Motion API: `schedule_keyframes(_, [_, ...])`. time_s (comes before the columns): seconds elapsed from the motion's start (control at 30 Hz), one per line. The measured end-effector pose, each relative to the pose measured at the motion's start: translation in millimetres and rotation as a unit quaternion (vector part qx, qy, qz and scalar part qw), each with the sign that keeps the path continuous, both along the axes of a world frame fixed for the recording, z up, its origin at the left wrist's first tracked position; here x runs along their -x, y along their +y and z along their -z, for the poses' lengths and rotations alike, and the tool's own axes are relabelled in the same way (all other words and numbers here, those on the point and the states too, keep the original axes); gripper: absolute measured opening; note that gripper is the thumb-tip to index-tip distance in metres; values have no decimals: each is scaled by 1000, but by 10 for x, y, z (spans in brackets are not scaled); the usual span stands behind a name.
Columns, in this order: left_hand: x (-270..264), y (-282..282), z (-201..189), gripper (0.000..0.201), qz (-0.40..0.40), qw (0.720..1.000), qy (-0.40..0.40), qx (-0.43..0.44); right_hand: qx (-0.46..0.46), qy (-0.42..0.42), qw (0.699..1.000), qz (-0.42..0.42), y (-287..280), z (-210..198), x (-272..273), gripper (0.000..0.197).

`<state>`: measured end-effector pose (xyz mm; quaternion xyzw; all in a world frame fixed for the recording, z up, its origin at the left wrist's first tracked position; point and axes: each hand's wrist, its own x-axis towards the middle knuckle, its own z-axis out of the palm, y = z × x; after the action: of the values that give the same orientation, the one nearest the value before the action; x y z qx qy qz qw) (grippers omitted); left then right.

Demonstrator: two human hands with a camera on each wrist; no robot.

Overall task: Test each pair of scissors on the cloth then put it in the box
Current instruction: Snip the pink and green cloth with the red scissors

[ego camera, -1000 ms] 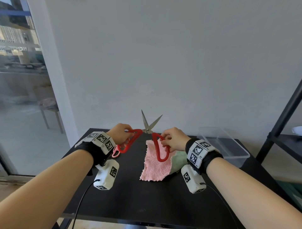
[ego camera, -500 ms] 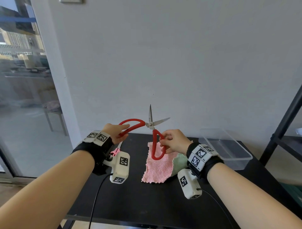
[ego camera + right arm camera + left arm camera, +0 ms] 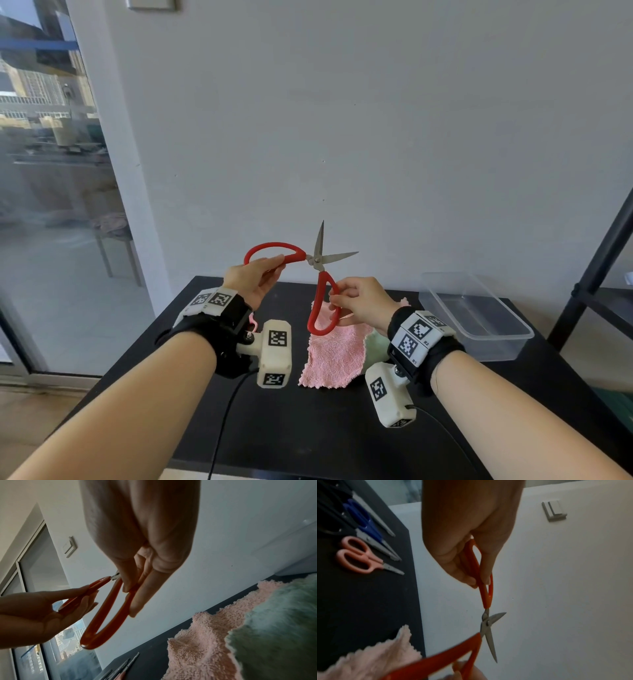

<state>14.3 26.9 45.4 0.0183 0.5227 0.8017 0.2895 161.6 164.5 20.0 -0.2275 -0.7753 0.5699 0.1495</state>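
**Red scissors held open in the air between your hands**

You have the large steel scissors with red loop handles (image 3: pixel 317 274) lifted above the black table (image 3: pixel 308 428), blades spread wide: one points straight up, the other out to your right. Your left hand (image 3: pixel 251 282) pinches the upper red loop between thumb and fingers. Your right hand (image 3: pixel 363 301) grips the lower loop, thumb and forefinger closed round its rim, which hangs down towards you.

Directly below your right hand lies the fluffy pink cloth (image 3: pixel 334 356) with pinked edges, flat on the table; a pale green cloth (image 3: pixel 376 342) overlaps it under your right wrist. The scissors are clear of both cloths.

Beyond your right hand, farther right, stands the clear plastic rectangular box (image 3: pixel 476 315), nothing visible in it.

Under your left wrist, seen by the left wrist camera, more pairs lie side by side on the table: small pink-handled scissors (image 3: pixel 363 557), blue-handled scissors (image 3: pixel 368 526) and a black-handled pair (image 3: pixel 329 519).
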Motion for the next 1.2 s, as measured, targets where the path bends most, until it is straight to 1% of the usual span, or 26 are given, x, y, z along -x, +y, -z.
schedule_keyframes(0.07, [-20, 17, 11, 36, -29, 999, -28, -28, 4, 4, 1000, -3, -23, -6, 16, 15])
schedule_keyframes(0.13, [-46, 38, 19, 35, -33, 998, -42, -36, 10, 8, 1000, -5, -39, -5, 31, 15])
schedule_keyframes(0.23, [-77, 72, 42, 30, -1, 1000, -17, -18, 10, 6, 1000, -4, -43, 5, 46, 14])
schedule_keyframes(0.33, [-95, 80, 50, 31, 30, 999, -5, -31, 18, 7, 1000, 0, -35, 16, 46, 14])
schedule_keyframes(0.43, [-117, 84, 45, 32, 51, 998, 14, -39, 19, 3, 1000, -14, -53, 8, 46, 14])
schedule_keyframes(0.6, [-170, 124, 44, 23, 91, 996, 17, -15, 14, -1, 999, -31, -95, 12, 78, 19])
schedule_keyframes(0.83, [-166, 89, 98, 36, 122, 992, 36, -4, 22, -3, 999, -39, -86, 60, 68, 20])
schedule_keyframes(0.97, [-153, 80, 133, 37, 118, 992, 47, 15, 15, -11, 999, -49, -79, 66, 36, 19])
schedule_keyframes(1.03, [-149, 66, 140, 34, 121, 991, 54, 23, -6, -29, 998, -56, -63, 28, 2, 20])
schedule_keyframes(1.1, [-131, 47, 144, 22, 128, 990, 59, 34, -39, -61, 995, -62, -31, -26, -42, 24])
schedule_keyframes(1.17, [-106, 14, 143, 11, 139, 987, 63, 49, -64, -90, 992, -63, 29, -62, -87, 22])
schedule_keyframes(1.2, [-88, -6, 141, 10, 144, 985, 69, 60, -80, -104, 990, -60, 70, -71, -105, 19])
